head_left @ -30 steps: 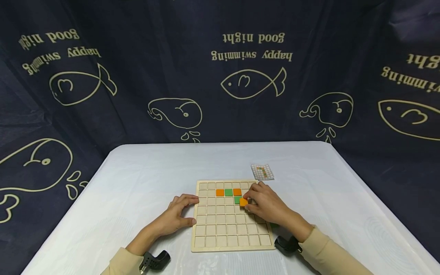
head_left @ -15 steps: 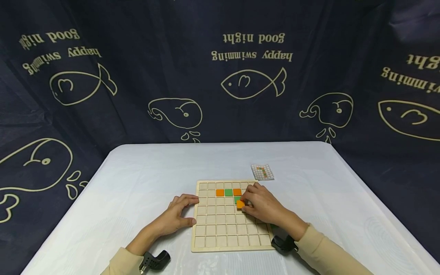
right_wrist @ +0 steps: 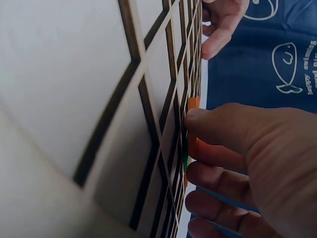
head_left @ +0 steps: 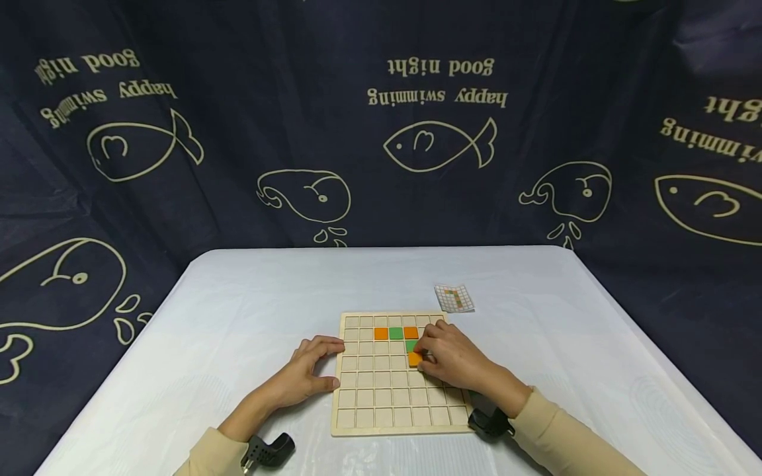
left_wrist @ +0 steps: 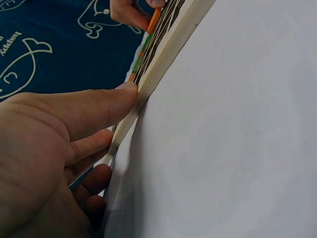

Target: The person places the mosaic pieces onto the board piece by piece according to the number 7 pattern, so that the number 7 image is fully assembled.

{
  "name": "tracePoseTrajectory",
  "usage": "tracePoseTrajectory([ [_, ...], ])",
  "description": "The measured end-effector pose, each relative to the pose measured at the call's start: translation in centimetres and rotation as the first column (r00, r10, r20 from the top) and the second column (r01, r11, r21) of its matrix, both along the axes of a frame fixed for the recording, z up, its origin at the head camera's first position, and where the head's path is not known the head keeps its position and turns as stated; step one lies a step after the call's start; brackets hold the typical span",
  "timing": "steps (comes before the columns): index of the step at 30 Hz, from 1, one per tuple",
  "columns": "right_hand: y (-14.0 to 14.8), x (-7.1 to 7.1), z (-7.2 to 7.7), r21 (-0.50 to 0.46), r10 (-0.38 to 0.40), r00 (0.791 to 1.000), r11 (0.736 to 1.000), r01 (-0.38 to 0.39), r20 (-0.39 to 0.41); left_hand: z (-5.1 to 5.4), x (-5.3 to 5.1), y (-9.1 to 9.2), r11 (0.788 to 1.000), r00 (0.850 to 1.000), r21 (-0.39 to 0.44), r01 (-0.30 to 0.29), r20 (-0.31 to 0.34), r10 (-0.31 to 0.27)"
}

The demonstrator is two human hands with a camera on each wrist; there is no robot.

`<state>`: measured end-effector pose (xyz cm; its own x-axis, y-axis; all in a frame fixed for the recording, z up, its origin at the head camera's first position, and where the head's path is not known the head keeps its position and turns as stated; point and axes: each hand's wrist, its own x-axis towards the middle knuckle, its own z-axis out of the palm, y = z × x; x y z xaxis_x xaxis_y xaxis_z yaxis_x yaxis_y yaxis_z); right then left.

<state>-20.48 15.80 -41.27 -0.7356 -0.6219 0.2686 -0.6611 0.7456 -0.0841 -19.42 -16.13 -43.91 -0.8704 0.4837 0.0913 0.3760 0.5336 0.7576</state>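
Note:
The wooden grid board (head_left: 382, 398) lies flat on the table. Two orange tiles and a green tile (head_left: 395, 333) sit in one row, with another green tile (head_left: 411, 346) below the right-hand orange one. Directly under that, my right hand (head_left: 455, 357) pinches an orange tile (head_left: 414, 359) at its cell; in the right wrist view the thumb and a finger hold this orange tile (right_wrist: 192, 135). My left hand (head_left: 300, 373) rests its fingertips and thumb on the board's left edge, and in the left wrist view its thumb touches the board's rim (left_wrist: 157, 74).
A small pattern card (head_left: 455, 298) lies behind the board's far right corner. Something dark green (head_left: 476, 396) shows partly under the right forearm. A dark curtain (head_left: 297, 119) with fish drawings hangs behind the white table (head_left: 268, 284).
My right hand has moved slightly left and toward the near side, bringing the orange tile from beside the lower green tile to the cell below it. The left hand has stayed still.

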Motion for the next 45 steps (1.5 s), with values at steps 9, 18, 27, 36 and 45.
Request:
tracePoseTrajectory([
  [9,-0.03,0.12,-0.12,0.004,0.025,1.0,1.0,-0.025,-0.011,-0.14,-0.14,-0.01,1.0,1.0,-0.007,-0.007,0.006,0.007],
  [18,-0.06,0.18,-0.16,0.004,0.031,0.999,1.0,-0.031,-0.02,-0.18,-0.2,-0.08,1.0,1.0,0.006,0.002,0.003,-0.002],
  [27,-0.08,0.26,-0.16,-0.014,0.033,0.999,0.999,-0.033,-0.024,-0.26,-0.17,-0.08,1.0,1.0,-0.007,-0.006,0.0,0.006],
  [36,0.01,0.22,-0.18,-0.018,0.026,1.0,0.999,-0.026,-0.011,-0.3,-0.18,0.01,1.0,1.0,-0.003,-0.002,-0.027,0.002],
  [45,0.07,0.15,-0.24,-0.029,0.026,0.999,0.999,-0.027,-0.021,-0.2,-0.18,0.05,1.0,1.0,0.005,0.001,0.0,-0.001],
])
